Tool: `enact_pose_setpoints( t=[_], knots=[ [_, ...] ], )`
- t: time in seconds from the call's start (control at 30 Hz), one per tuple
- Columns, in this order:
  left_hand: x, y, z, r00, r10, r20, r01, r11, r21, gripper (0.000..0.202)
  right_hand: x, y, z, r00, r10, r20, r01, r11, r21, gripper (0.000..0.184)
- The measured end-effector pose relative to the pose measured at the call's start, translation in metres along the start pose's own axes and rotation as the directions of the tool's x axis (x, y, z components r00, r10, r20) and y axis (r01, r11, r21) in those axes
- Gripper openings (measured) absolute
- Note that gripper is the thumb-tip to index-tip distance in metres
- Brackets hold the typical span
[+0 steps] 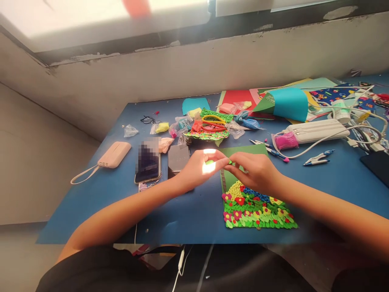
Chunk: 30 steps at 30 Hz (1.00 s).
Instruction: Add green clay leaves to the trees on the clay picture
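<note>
Head view, hands (226, 166) pinching green clay (209, 163), phone (148, 162), scissors (212, 123) beyond

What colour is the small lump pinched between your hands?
Bright green clay lump, between left hand and right hand; head view.

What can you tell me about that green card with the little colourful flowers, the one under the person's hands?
The green card lies flat on the blue table, near its front edge. Its lower part is crowded with small raised flowers and leaves in red, pink, yellow, blue and light green, seemingly soft clay or foam. The upper part is bare green. The right hand hovers over or rests on its middle, hiding part of it; the left hand is by its upper left corner, the two pinching a small green bit.
</note>
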<state>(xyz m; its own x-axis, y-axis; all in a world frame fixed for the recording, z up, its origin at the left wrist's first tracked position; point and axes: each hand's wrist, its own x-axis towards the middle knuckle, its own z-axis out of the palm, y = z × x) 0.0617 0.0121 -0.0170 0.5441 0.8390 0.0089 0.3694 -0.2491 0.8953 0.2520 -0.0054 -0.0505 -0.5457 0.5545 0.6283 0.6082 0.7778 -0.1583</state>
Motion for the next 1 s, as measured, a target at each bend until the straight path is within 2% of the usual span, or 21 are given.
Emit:
enact_pose_setpoints(
  t=[0.13, 0.27, 0.33, 0.37, 0.43, 0.47, 0.5, 0.53, 0.57, 0.63, 0.7, 0.73, 0.9, 1.0],
  knots=[
    [-0.012, -0.006, 0.004, 0.994, 0.11, 0.028, -0.114, 0.956, 0.272, 0.036, -0.002, 0.0, -0.005, 0.99, -0.133, 0.048, 0.136, 0.989, -0.065, 0.024],
    [-0.025, -0.014, 0.01, 0.989, 0.132, 0.065, -0.147, 0.889, 0.434, 0.031, -0.009, 0.005, -0.01, 0.989, -0.15, 0.003, 0.149, 0.978, -0.145, 0.018],
    [-0.028, -0.013, 0.004, 0.987, 0.132, 0.092, -0.16, 0.853, 0.496, 0.035, -0.013, 0.008, -0.011, 0.989, -0.148, -0.012, 0.144, 0.977, -0.155, 0.018],
    [-0.028, -0.012, -0.004, 0.987, 0.118, 0.105, -0.156, 0.836, 0.527, 0.037, -0.014, 0.008, -0.011, 0.989, -0.146, -0.016, 0.142, 0.979, -0.149, 0.016],
    [-0.029, -0.009, -0.031, 0.992, 0.065, 0.11, -0.118, 0.804, 0.583, 0.038, -0.015, 0.008, -0.011, 0.991, -0.133, -0.005, 0.131, 0.983, -0.131, 0.01],
    [-0.03, -0.008, -0.049, 0.994, -0.044, 0.105, -0.038, 0.741, 0.67, 0.039, -0.015, 0.008, -0.011, 0.992, -0.125, 0.008, 0.125, 0.984, -0.127, 0.01],
    [-0.031, -0.009, -0.069, 0.984, -0.17, 0.051, 0.078, 0.671, 0.737, 0.041, -0.015, 0.007, -0.011, 0.992, -0.12, 0.023, 0.122, 0.984, -0.13, 0.014],
    [-0.032, -0.01, -0.09, 0.957, -0.289, -0.024, 0.202, 0.602, 0.772, 0.041, -0.015, 0.007, -0.011, 0.992, -0.118, 0.036, 0.122, 0.982, -0.141, 0.018],
    [-0.035, -0.012, -0.11, 0.898, -0.434, -0.072, 0.317, 0.525, 0.79, 0.04, -0.015, 0.006, -0.011, 0.992, -0.121, 0.045, 0.127, 0.979, -0.158, 0.02],
    [-0.04, -0.018, -0.14, 0.723, -0.677, -0.135, 0.493, 0.369, 0.788, 0.043, -0.014, 0.005, -0.011, 0.988, -0.145, 0.042, 0.151, 0.968, -0.199, 0.021],
    [-0.044, -0.024, -0.155, 0.662, -0.734, -0.154, 0.536, 0.319, 0.782, 0.043, -0.014, 0.005, -0.012, 0.985, -0.171, 0.035, 0.175, 0.957, -0.231, 0.019],
    [-0.045, -0.027, -0.156, 0.652, -0.741, -0.158, 0.541, 0.308, 0.783, 0.043, -0.013, 0.005, -0.012, 0.983, -0.181, 0.028, 0.183, 0.953, -0.243, 0.018],
    [-0.039, -0.034, -0.14, 0.683, -0.712, -0.162, 0.498, 0.291, 0.817, 0.049, -0.013, 0.005, -0.012, 0.98, -0.198, 0.015, 0.194, 0.942, -0.275, 0.016],
    [-0.037, -0.039, -0.138, 0.688, -0.702, -0.185, 0.507, 0.281, 0.815, 0.05, -0.012, 0.004, -0.013, 0.978, -0.206, 0.003, 0.199, 0.938, -0.283, 0.014]
  ],
)
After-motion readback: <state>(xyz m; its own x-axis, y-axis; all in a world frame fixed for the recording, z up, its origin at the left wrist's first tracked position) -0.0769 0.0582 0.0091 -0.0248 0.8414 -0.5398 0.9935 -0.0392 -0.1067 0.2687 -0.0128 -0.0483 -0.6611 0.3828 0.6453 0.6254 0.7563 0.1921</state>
